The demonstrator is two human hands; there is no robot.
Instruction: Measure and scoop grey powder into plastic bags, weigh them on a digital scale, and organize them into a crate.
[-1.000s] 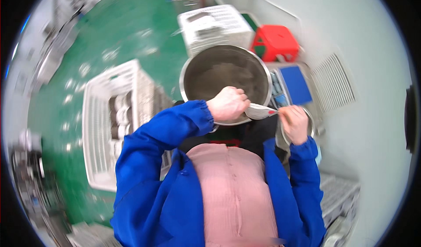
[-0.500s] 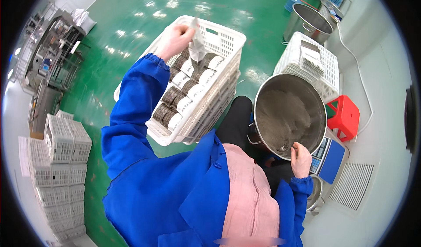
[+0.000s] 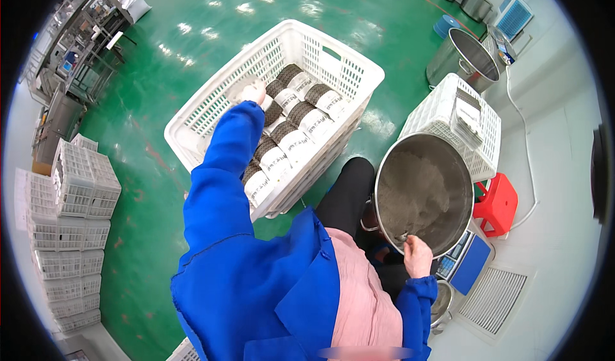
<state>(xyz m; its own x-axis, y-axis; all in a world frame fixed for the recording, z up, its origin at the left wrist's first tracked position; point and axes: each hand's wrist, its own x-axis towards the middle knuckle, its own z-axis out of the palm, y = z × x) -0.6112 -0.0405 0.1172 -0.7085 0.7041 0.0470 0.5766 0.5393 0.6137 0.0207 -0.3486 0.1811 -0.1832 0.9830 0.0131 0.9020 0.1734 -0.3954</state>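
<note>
My left hand (image 3: pixel 254 96) reaches over the left part of a white plastic crate (image 3: pixel 352 67), its fingers partly hidden and blurred around a pale, thin packet (image 3: pixel 239 88). Rows of rounded, dark-brown patterned packs with white printed bands (image 3: pixel 296 142) lie inside the crate. At the near rim of a large steel pot (image 3: pixel 472 191), my right hand (image 3: pixel 418 257) is closed on a small metal scoop (image 3: pixel 403 237), mostly hidden by the fingers and powder. Grey-brown powder (image 3: pixel 416 185) lies heaped in the pot.
Beyond the pot, flat packets (image 3: pixel 467 119) lie on an upturned white crate (image 3: pixel 490 127). A red stool (image 3: pixel 498 204) and a blue-topped scale (image 3: pixel 471 263) stand at the right. Crate stacks (image 3: pixel 67 239) line the left; a steel pot (image 3: pixel 471 57) stands far right.
My left hand has lowered the pale packet from above the packs toward the crate's left side. My right hand stays at the pot rim. The view has shifted.
</note>
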